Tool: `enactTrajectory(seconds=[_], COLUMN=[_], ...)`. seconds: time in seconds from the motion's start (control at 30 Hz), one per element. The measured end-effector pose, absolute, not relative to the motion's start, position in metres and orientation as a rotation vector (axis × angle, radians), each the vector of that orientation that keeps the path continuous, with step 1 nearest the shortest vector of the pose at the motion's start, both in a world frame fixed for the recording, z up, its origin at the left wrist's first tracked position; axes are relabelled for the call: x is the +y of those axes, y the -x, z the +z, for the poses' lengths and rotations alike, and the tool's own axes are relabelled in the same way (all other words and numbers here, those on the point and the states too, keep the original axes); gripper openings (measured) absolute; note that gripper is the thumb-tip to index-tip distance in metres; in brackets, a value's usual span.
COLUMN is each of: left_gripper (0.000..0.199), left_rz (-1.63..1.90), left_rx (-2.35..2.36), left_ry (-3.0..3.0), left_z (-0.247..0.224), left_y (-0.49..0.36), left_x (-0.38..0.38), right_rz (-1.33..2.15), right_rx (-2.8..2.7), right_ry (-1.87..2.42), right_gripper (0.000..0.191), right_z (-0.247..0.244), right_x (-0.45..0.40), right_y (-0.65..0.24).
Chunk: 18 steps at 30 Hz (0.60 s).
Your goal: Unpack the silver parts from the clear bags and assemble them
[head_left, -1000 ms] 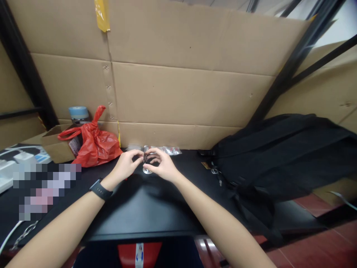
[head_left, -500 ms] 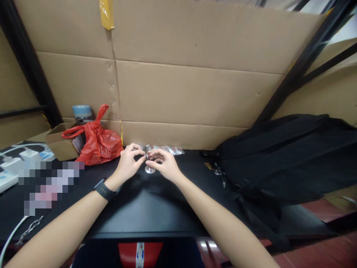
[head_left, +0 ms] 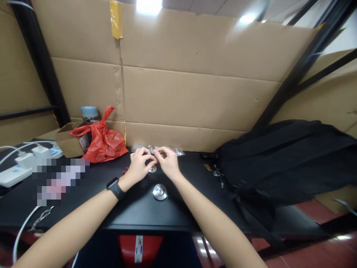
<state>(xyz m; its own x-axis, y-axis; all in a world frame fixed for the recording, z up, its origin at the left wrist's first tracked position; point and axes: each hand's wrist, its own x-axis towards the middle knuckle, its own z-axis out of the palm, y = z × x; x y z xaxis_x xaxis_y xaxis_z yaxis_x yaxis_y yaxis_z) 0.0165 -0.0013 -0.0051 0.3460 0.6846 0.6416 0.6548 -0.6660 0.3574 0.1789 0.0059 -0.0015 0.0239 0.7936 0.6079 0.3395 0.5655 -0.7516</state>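
- The left hand [head_left: 139,165] and right hand [head_left: 169,162] curled close; I couldn't tell what their fingers [head_left: 163,150] held.
- Light, steady pinches suited, clear of the shiny disc [head_left: 160,192].

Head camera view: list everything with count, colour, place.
Metal discs: two, silver, centre, one behind another
Plastic packets: several, clear and red, back centre
Plastic bag: one, red, back left
Cardboard box: one, brown, beside bag
Container: one, blue-lidded, behind bag
Power strip: one, white, left
Plugs: two, white, on strip
Cables: several, white, left
Chain: one, silver, front left
Backpack: one, black, right
Key ring: one, silver, beside backpack
Cardboard wall: one, brown, back
Tape: one, yellow, upper left
Frame posts: two, black, both sides
Lights: two, white, top
Table: one, black, centre
Seat: one, red, bottom centre
Watch: one, black, left wrist
Left hand: one, bare, centre
Right hand: one, bare, centre
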Motion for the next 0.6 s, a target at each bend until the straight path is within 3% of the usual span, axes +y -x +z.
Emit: enactTrajectory(seconds=[0.1, 0.2, 0.3, 0.4, 0.6], left_gripper=[0.013, 0.016, 0.019, 0.021, 0.021], left_rz=[1.162, 1.141, 1.155, 1.165, 1.124], left_rx=[1.375, 1.450, 1.490, 1.538, 1.677], left_ry=[-2.520, -2.523, -2.524, -2.556, -2.560], left_z=[-0.013, -0.017, -0.016, -0.014, -0.025], left_y=[-0.006, 0.009, 0.020, 0.027, 0.029], left_x=[0.014, 0.029, 0.038, 0.039, 0.009], right_rz=[0.248, 0.532, 0.898, 0.914, 0.885], right_rx=[-1.739, -2.108, -2.444, -2.603, -2.608], right_ry=[1.107, 1.073, 0.907, 0.804, 0.874], right_gripper=[0.025, 0.023, 0.043, 0.057, 0.039], right_z=[0.003, 0.010, 0.013, 0.008, -0.011], right_x=[0.015, 0.010, -0.005, -0.017, -0.022], right_y=[-0.203, -0.227, -0.228, -0.208, -0.185])
